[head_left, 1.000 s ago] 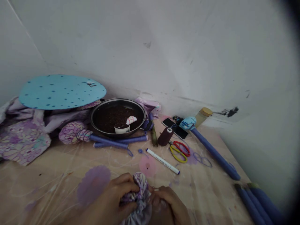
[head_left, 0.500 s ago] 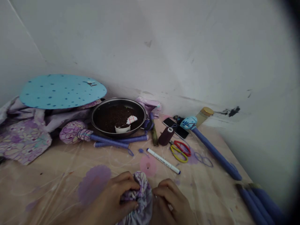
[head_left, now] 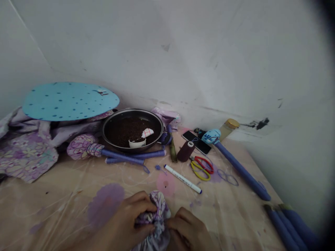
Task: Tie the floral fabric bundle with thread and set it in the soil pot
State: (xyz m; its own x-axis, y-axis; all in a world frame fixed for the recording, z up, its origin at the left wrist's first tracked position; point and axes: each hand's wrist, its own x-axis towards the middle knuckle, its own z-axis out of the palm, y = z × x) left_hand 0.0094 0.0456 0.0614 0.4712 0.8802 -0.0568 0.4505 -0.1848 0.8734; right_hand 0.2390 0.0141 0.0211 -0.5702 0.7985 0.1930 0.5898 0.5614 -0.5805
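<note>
- Gathered floral cloth [head_left: 158, 202], purple and white, lies at the near edge of view, between the two hands; its long axis runs roughly near to far, with a puffed end on the far side.
- Left hand [head_left: 128, 216]: thumb and fingers pinch the cloth from its left side, around the gathers.
- Right hand [head_left: 190, 228]: fingers bent inward, tips at the cloth's right side, apparently touching it; whether they grip anything, I cannot tell. The left hand has the closer hold.
- Blue-wrapped sticks [head_left: 280, 228] lie side by side at the near right of the table [head_left: 222, 216].
- White marker pen [head_left: 183, 179] lies just beyond the hands, slanting from far left to near right.
- Scissors [head_left: 195, 162] with red and yellow handles lie farther right, near a dark maroon thread cone [head_left: 185, 152].
- Floral-headed mallet [head_left: 80, 147] lies at the left, its wrapped handle pointing right.
- Pan [head_left: 157, 129] sits behind it, holding dark grains and a small white bowl [head_left: 137, 143].
- Dotted blue oval panel [head_left: 70, 101] rests at the far left, over crumpled purple fabric [head_left: 28, 153].
</note>
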